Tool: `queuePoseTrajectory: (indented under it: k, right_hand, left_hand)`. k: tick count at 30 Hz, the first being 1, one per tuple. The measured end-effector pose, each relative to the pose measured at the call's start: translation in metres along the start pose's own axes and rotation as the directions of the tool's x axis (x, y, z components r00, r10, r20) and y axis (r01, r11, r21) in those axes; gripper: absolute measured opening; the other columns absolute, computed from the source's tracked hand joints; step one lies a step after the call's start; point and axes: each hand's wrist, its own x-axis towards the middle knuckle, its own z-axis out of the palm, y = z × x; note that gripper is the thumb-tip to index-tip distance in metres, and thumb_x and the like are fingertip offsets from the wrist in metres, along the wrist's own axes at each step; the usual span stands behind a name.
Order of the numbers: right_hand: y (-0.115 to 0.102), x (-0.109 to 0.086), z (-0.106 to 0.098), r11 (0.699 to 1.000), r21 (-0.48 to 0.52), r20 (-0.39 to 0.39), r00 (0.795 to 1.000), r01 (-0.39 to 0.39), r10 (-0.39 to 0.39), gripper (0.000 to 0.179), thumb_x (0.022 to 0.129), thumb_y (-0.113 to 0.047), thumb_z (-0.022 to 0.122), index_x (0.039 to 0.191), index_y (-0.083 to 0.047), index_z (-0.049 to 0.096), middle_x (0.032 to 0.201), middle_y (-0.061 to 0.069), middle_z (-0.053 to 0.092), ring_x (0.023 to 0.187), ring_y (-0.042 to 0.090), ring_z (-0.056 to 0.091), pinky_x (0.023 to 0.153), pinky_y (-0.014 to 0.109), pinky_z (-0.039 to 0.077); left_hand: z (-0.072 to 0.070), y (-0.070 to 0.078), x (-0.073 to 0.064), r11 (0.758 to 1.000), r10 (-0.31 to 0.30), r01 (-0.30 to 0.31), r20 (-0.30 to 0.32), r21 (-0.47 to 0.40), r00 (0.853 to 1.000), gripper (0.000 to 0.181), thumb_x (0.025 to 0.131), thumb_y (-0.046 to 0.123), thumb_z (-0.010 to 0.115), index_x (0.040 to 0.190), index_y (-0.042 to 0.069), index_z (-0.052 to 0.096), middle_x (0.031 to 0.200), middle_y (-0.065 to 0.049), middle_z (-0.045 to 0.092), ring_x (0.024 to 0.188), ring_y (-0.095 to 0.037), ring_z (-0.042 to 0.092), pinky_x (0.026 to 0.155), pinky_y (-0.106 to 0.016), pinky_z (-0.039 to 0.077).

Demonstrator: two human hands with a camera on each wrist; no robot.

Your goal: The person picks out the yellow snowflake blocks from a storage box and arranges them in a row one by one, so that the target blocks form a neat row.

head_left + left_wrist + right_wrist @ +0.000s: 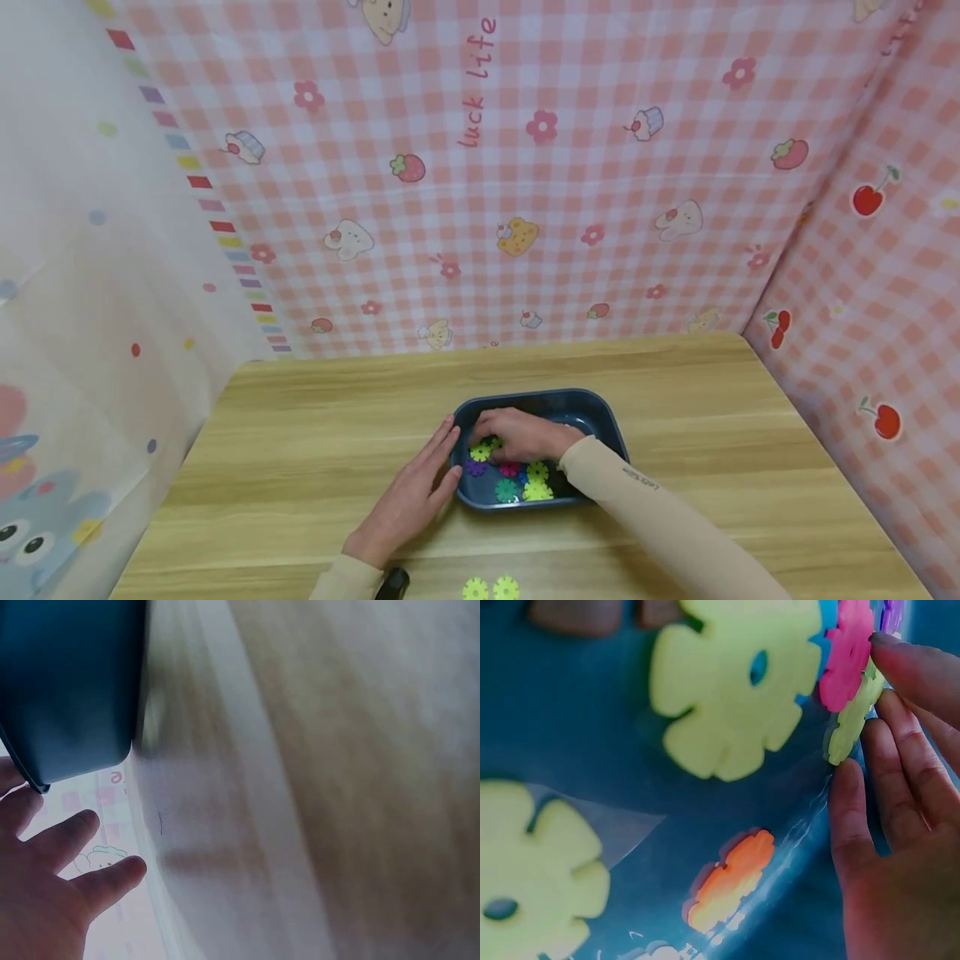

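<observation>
A dark blue tray [498, 506] stands on the table with notched plastic flower discs inside. My left hand [408, 504] rests its spread, fairly straight fingers along the tray's left rim. In the left wrist view the fingertips lie right at the rim's corner. My right hand [521, 435] reaches down into the tray's left part. In the right wrist view its thumb and fingertips sit around a yellow-green disc [853, 720]; I cannot tell whether they pinch it. Close by are a pink disc [846, 664], a larger yellow-green disc [720, 697] and an orange disc [731, 881].
Two yellow-green discs [506, 588] lie side by side on the wooden table [322, 450] near its front. A green disc [507, 490] and a purple disc [476, 467] lie in the tray. Checked cloth [480, 192] hangs behind the table, with more cloth at both sides.
</observation>
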Motion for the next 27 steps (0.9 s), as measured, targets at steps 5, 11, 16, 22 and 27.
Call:
queuePoseTrajectory:
  k: [5, 11, 16, 22, 27]
  right_hand:
    - [-0.0005, -0.0022, 0.0005, 1.000, -0.021, 0.010, 1.000, -0.021, 0.022, 0.033, 0.096, -0.015, 0.075, 0.129, -0.014, 0.073, 0.128, 0.000, 0.064, 0.120, 0.014, 0.059, 0.111, 0.035, 0.048]
    - [-0.0029, -0.0032, -0.0004, 0.999, -0.032, 0.021, 0.999, -0.035, 0.036, 0.033, 0.097, -0.016, 0.075, 0.130, -0.014, 0.073, 0.126, 0.000, 0.064, 0.116, 0.013, 0.059, 0.110, 0.034, 0.049]
    - [-0.0034, -0.0032, 0.0006, 0.998, -0.017, 0.034, 0.997, -0.065, 0.065, 0.031, 0.097, -0.018, 0.075, 0.128, -0.015, 0.074, 0.125, -0.002, 0.064, 0.116, 0.011, 0.059, 0.110, 0.033, 0.049]
    - [-0.0015, -0.0005, -0.0006, 0.998, -0.035, 0.032, 0.998, -0.059, 0.060, 0.030, 0.097, -0.020, 0.076, 0.126, -0.016, 0.074, 0.126, -0.003, 0.064, 0.118, 0.010, 0.058, 0.112, 0.032, 0.047]
    - [0.0016, 0.0003, -0.0029, 0.999, -0.008, 0.025, 0.999, -0.040, 0.040, 0.029, 0.097, -0.021, 0.076, 0.125, -0.016, 0.073, 0.127, -0.003, 0.064, 0.120, 0.010, 0.058, 0.111, 0.032, 0.048]
  left_hand:
    - [-0.0005, 0.0012, 0.0002, 1.000, 0.017, -0.017, 0.005, -0.007, 1.000, 0.058, 0.110, 0.028, 0.053, 0.163, 0.014, 0.035, 0.172, 0.008, 0.016, 0.153, -0.021, 0.030, 0.122, -0.048, 0.033]
    - [0.0003, 0.0016, 0.0000, 1.000, 0.012, -0.012, 0.010, -0.009, 1.000, 0.058, 0.110, 0.028, 0.052, 0.163, 0.014, 0.034, 0.172, 0.008, 0.016, 0.153, -0.022, 0.030, 0.121, -0.049, 0.033]
    - [0.0019, 0.0009, -0.0007, 1.000, 0.002, -0.002, 0.012, -0.010, 1.000, 0.058, 0.110, 0.029, 0.052, 0.163, 0.014, 0.034, 0.172, 0.007, 0.017, 0.153, -0.022, 0.030, 0.121, -0.049, 0.033]
    - [-0.0001, 0.0011, -0.0009, 1.000, 0.009, -0.009, -0.004, -0.012, 1.000, 0.058, 0.110, 0.028, 0.052, 0.163, 0.015, 0.034, 0.172, 0.008, 0.016, 0.153, -0.021, 0.030, 0.121, -0.048, 0.033]
    - [-0.0013, 0.0007, 0.0009, 1.000, 0.011, -0.011, -0.007, 0.001, 1.000, 0.058, 0.110, 0.029, 0.053, 0.163, 0.015, 0.034, 0.172, 0.006, 0.017, 0.153, -0.020, 0.030, 0.121, -0.047, 0.033]
